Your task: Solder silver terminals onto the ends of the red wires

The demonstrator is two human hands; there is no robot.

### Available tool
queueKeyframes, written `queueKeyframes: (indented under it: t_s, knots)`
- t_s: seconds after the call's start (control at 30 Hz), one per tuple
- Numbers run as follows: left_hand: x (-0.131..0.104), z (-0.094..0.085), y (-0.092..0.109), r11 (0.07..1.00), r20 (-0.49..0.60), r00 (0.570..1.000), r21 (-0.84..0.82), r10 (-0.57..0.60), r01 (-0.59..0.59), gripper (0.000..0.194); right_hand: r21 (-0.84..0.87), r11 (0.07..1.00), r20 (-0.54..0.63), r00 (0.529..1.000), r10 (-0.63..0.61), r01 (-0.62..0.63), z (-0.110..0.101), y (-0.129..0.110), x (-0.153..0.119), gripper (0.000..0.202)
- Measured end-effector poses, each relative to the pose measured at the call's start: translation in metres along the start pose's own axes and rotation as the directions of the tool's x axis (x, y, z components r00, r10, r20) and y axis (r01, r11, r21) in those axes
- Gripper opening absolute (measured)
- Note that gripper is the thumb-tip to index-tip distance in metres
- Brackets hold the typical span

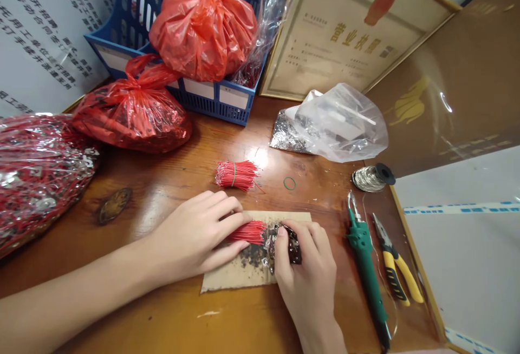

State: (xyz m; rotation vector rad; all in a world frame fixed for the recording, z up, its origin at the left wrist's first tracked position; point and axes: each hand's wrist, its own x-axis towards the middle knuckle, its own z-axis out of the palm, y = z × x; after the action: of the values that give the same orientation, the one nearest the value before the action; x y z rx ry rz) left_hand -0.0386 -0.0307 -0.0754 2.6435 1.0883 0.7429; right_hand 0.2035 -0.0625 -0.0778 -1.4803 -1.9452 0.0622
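My left hand [203, 235] is wrapped round a bundle of thin red wires [251, 231], whose ends stick out to the right between thumb and fingers. Against those ends, my right hand [306, 256] has its fingers closed on a dark, shiny lump [293, 244]; what it is made of I cannot make out. Small silvery bits lie at its left side. Both hands rest over a piece of brown cardboard [223, 280] with dark stains. Behind them lies a second red wire bundle [236, 175] with a green band round it.
Right of the hands lie a green soldering iron [365, 259], yellow-black pliers [394, 262] and a solder spool [370, 178]. Behind are a green band [290, 183], a clear bag [345, 121] and a blue basket [199, 97]. Red bags [134, 110] and a wire-filled bag [40, 175] stand left.
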Motion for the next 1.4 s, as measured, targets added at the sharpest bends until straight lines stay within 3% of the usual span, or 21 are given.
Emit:
queueKeyframes:
  t_s: [0.33, 0.57, 0.93, 1.2, 1.3, 1.4]
  knots:
    - [0.005, -0.004, 0.002, 1.0, 0.021, 1.0, 0.012, -0.007, 0.007, 0.026, 0.223, 0.974, -0.027, 0.998, 0.057, -0.05, -0.005, 0.007, 0.0, 0.028]
    - [0.004, -0.002, 0.001, 1.0, 0.02, 1.0, 0.004, -0.001, 0.001, 0.027, 0.239, 0.96, -0.018, 0.988, 0.156, -0.147, -0.005, 0.008, -0.008, 0.052]
    - [0.001, -0.001, 0.001, 1.0, 0.025, 1.0, 0.016, -0.009, 0.009, 0.029, 0.271, 0.963, 0.065, 0.998, -0.012, -0.006, -0.011, 0.01, -0.004, 0.053]
    - [0.002, -0.002, 0.001, 1.0, 0.021, 1.0, 0.017, -0.007, 0.006, 0.029, 0.287, 0.958, 0.039, 0.999, 0.011, -0.022, -0.013, 0.012, -0.006, 0.049]
    - [0.002, -0.003, 0.001, 1.0, 0.022, 1.0, 0.0, -0.005, 0.005, 0.029, 0.269, 0.963, 0.014, 1.0, -0.003, -0.001, -0.02, 0.01, -0.002, 0.047]
    - [0.004, -0.006, 0.002, 1.0, 0.033, 0.999, -0.019, -0.015, 0.016, 0.026, 0.164, 0.984, 0.084, 0.993, -0.089, 0.074, -0.029, 0.01, -0.003, 0.053]
